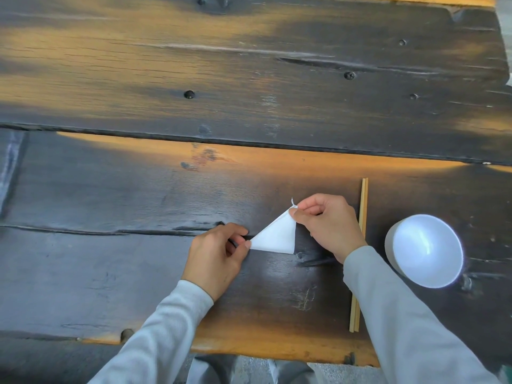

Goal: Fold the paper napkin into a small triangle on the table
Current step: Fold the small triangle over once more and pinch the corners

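Note:
A white paper napkin [277,235] lies on the dark wooden table [138,189] in the shape of a small triangle. Its long edge runs from lower left to upper right. My left hand [219,253] pinches the napkin's left corner between thumb and forefinger. My right hand [329,223] pinches the top corner, where a small loose tip of paper sticks up. Both sleeves are light grey.
A pair of wooden chopsticks [360,256] lies lengthwise just right of my right hand, partly under the wrist. A white bowl [425,250] stands further right. The table's near edge [277,353] runs below my forearms. A gap between planks crosses the table.

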Action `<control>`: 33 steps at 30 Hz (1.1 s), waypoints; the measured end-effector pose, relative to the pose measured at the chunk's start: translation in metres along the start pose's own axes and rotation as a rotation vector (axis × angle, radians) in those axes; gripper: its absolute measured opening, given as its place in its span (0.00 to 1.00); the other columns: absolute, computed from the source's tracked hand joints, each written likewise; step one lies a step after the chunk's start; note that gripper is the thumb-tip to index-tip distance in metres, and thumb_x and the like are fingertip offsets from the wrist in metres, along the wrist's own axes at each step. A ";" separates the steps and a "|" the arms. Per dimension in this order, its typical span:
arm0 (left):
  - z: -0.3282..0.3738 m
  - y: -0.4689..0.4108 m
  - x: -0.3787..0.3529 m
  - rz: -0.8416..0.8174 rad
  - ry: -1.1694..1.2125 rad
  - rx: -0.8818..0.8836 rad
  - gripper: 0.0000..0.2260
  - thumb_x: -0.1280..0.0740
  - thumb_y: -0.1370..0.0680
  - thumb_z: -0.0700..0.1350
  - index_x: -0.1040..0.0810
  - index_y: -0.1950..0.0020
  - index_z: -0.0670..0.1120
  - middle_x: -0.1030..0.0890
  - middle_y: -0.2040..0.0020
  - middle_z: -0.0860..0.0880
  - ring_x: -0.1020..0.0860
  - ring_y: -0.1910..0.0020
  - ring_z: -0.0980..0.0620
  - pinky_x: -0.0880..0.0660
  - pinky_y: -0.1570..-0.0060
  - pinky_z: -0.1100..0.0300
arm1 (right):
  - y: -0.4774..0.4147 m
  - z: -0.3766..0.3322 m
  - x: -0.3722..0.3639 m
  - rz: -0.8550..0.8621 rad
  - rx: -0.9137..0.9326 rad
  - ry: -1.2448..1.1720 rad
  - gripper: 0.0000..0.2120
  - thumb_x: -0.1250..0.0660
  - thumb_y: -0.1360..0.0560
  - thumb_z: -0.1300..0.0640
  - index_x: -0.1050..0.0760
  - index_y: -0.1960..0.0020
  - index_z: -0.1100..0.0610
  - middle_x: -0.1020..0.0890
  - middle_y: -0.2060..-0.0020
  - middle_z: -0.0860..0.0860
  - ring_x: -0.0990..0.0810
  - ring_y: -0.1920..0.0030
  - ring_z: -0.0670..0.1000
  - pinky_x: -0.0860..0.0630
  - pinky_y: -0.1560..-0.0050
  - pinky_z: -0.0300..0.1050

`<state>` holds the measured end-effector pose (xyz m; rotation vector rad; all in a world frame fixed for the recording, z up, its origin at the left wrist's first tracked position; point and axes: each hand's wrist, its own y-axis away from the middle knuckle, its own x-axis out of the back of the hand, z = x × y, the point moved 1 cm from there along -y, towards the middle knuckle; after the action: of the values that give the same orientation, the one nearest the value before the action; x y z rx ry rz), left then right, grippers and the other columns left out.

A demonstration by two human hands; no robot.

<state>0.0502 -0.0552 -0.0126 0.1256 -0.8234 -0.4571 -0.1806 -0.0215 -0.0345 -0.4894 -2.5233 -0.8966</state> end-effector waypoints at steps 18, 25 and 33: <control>-0.013 -0.013 0.006 -0.066 -0.124 0.014 0.13 0.22 0.31 0.51 0.26 0.64 0.52 0.26 0.70 0.55 0.27 0.68 0.59 0.28 0.64 0.59 | -0.003 -0.011 0.001 0.006 0.013 0.128 0.08 0.21 0.29 0.49 0.19 0.60 0.49 0.16 0.70 0.42 0.18 0.60 0.41 0.28 0.63 0.35; -0.024 -0.025 0.013 -0.159 -0.191 -0.130 0.17 0.22 0.33 0.57 0.29 0.64 0.53 0.28 0.69 0.55 0.29 0.68 0.59 0.33 0.68 0.59 | -0.013 -0.030 0.013 -0.085 0.081 0.303 0.10 0.20 0.30 0.49 0.20 0.58 0.50 0.16 0.68 0.45 0.20 0.60 0.43 0.23 0.58 0.42; -0.016 -0.054 0.024 -0.373 -0.386 -0.244 0.22 0.22 0.34 0.61 0.34 0.64 0.52 0.29 0.63 0.55 0.29 0.64 0.51 0.27 0.63 0.54 | -0.022 -0.035 0.020 -0.146 0.084 0.325 0.16 0.16 0.35 0.47 0.20 0.56 0.50 0.16 0.65 0.46 0.19 0.59 0.46 0.24 0.58 0.43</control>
<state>0.0572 -0.1154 -0.0224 -0.0399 -1.1199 -0.9498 -0.1986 -0.0567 -0.0110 -0.1213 -2.3068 -0.8416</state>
